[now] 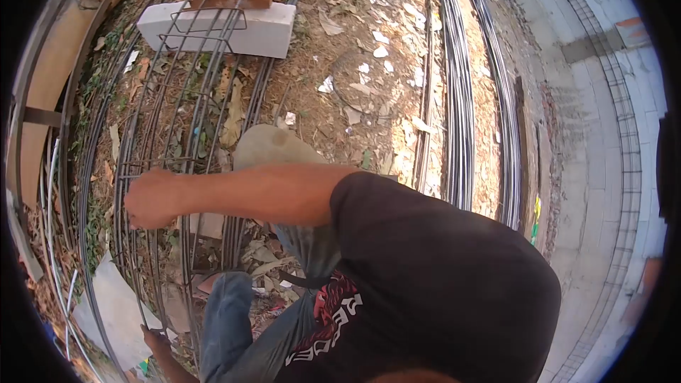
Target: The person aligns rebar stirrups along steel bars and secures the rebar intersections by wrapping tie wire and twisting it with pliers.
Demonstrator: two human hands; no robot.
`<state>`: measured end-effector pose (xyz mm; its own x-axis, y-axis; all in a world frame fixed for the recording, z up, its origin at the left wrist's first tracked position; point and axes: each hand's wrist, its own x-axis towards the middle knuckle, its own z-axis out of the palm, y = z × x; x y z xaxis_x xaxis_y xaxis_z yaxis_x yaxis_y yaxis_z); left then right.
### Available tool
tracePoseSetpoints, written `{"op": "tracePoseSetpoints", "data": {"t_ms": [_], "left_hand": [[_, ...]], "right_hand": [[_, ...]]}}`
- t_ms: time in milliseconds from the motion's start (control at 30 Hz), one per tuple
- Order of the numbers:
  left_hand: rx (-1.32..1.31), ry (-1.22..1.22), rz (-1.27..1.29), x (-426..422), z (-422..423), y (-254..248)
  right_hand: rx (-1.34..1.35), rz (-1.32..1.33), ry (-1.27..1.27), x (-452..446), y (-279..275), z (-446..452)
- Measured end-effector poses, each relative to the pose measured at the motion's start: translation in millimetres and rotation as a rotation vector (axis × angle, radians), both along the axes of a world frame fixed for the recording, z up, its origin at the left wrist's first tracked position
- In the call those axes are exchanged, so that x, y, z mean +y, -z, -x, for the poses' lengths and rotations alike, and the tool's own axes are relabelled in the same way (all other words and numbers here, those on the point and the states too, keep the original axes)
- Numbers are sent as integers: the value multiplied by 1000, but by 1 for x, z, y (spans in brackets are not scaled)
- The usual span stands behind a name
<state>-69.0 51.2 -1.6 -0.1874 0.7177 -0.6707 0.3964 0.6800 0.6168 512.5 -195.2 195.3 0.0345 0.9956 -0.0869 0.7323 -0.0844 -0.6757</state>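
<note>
Long steel rebars tied with stirrups form a rebar cage [213,42] running down the left side of the head view. My right hand [154,200] is closed over the cage beside a stirrup, its arm stretched across my knee. Whatever lies inside its fingers is hidden. Lower down, my left hand [157,344] has its fingers around a rebar of the cage near the bottom edge. Toward the top, the cage rests over a white block [266,32] with a brown piece of wood [230,0] on it.
Bundles of straight rebars [455,99] lie on leaf-strewn soil to the right. Beyond them, another mesh cage [628,163] runs along a pale block wall [599,191]. Wooden boards [53,92] stand at the far left, near a pale sheet [113,312] and thin pipes.
</note>
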Motion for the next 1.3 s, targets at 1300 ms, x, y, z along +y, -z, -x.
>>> {"op": "tracePoseSetpoints", "data": {"t_ms": [1300], "left_hand": [[537, 167, -201, -57, -77, -47]], "right_hand": [[-75, 48, -156, -24, 4, -17]]}}
